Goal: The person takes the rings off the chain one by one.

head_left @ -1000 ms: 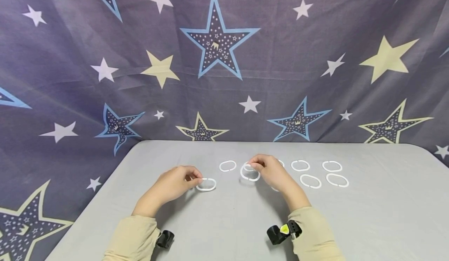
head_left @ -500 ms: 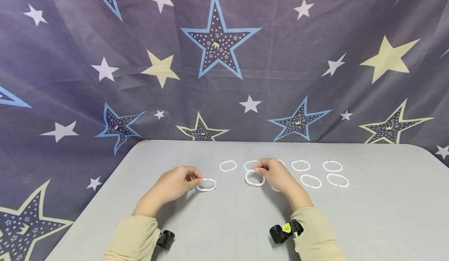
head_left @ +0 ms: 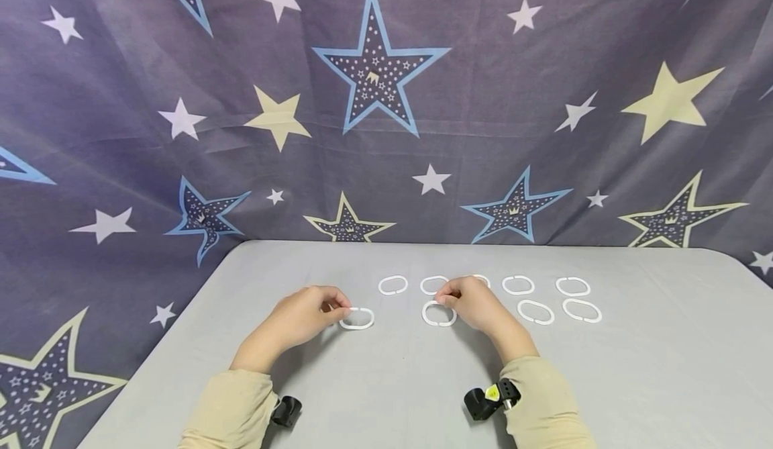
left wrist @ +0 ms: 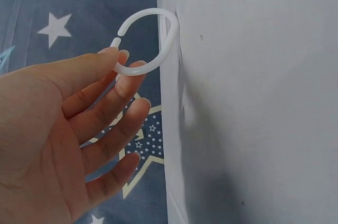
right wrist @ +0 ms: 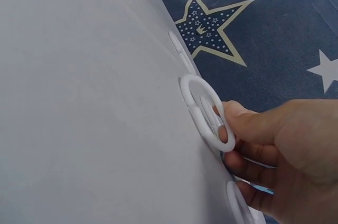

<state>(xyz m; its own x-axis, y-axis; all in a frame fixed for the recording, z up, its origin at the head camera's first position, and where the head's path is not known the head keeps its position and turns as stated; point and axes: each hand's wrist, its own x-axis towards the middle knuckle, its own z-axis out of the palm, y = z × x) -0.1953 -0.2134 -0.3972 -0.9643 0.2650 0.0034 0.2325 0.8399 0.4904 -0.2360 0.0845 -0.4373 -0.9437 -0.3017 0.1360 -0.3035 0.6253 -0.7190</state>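
My left hand (head_left: 296,321) pinches a white oval curtain ring (head_left: 357,329) with a small gap in it, at the left of the table. In the left wrist view, this curtain ring (left wrist: 172,34) sits between thumb and index finger, the other fingers spread loosely. Right of centre, my right hand (head_left: 477,307) pinches a second ring (head_left: 425,314) by its far edge, low at the tabletop. The right wrist view has this ring (right wrist: 186,93) tilted at the table surface; whether it lies fully flat there, I cannot tell.
Several similar rings lie flat in two rows, among them a ring (head_left: 380,286) at the back left and another ring (head_left: 534,323) at front right. My right hand partly hides one behind it. The grey table (head_left: 386,388) ends at a star-patterned cloth (head_left: 386,160).
My right hand has moved slightly right and toward me, lowering its ring to the table in front of the back row. The left hand holds its ring in the same place.
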